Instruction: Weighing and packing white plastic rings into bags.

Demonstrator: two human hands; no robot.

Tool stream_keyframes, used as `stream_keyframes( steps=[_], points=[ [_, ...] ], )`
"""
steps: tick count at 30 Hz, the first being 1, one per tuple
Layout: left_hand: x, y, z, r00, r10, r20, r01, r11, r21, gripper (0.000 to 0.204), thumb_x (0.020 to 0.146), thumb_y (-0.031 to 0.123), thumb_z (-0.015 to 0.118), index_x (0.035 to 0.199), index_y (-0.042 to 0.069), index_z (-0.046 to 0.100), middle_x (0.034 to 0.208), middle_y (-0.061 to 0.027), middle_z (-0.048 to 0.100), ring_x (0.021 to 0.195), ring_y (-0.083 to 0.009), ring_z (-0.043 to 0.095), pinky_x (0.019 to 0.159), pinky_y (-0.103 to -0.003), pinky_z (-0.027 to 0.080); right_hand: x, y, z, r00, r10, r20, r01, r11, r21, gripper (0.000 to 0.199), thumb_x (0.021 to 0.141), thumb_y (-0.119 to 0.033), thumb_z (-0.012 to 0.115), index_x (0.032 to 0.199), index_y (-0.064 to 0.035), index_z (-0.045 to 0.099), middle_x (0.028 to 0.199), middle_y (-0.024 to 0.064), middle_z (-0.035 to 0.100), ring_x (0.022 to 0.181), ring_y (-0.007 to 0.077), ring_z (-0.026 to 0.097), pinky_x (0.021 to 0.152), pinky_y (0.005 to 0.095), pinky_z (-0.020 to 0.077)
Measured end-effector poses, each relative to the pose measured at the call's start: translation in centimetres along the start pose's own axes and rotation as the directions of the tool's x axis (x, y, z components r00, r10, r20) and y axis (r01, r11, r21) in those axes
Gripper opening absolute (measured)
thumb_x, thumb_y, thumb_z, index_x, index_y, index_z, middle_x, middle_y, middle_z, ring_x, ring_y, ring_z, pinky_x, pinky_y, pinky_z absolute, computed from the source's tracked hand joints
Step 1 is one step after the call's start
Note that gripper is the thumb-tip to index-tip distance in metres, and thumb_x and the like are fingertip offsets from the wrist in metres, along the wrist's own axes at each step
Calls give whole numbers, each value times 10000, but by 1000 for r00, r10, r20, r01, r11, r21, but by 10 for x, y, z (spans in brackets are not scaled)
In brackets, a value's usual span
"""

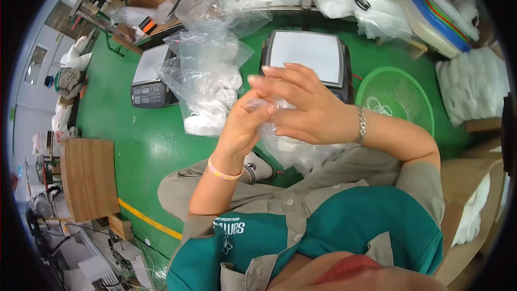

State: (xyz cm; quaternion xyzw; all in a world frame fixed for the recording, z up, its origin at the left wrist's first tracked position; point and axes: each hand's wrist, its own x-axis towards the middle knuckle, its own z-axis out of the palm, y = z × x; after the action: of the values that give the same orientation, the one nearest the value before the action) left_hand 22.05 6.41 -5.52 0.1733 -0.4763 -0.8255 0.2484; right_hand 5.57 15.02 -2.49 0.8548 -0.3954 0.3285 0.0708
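L hand raised, R hand fingers spread, fingertips meeting

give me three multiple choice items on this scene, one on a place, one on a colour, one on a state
1. Where is the green basket?
A. right of the scale
B. on the person's lap
C. on the cardboard box

2. What colour is the band on the left wrist?
A. black
B. pink
C. blue

3. What are the two hands doing?
A. resting flat on the table
B. both gripping a clear plastic bag
C. pressing keys on the scale

Answers:
1 A, the basket lies just right of the scale on the green table.
2 B, the band is pink, beside the left hand.
3 B, the left hand and right hand meet on the clear bag, fingers pinched on it.
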Motion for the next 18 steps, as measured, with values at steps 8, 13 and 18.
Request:
stream_keyframes(
  steps=[8,13,18],
  points=[
    [-11,2,21,949,282,143,-285,567,773,294,687,-107,549,924,51,473,903,-30,519,786,-127,512,715,-241,419,-8,17,15,888,398,230,-454,688,566,444,648,-32,598,1068,-28,453,1037,135,549,905,264,560,813,351,442],
    [-3,11,3,651,693,311,-484,63,873,209,696,-31,633,825,25,478,860,-99,545,770,-184,521,692,-281,437,-4,13,14,903,344,256,-429,739,519,217,716,-107,561,903,4,550,859,139,542,789,291,543,700,358,440],
    [-8,21,6,585,632,509,-550,-153,821,241,623,0,673,701,25,446,798,-120,551,710,-220,528,612,-291,436,-5,9,12,847,261,463,-520,226,824,519,900,-474,424,938,18,585,810,81,496,739,166,475,694,276,398]
  ],
)
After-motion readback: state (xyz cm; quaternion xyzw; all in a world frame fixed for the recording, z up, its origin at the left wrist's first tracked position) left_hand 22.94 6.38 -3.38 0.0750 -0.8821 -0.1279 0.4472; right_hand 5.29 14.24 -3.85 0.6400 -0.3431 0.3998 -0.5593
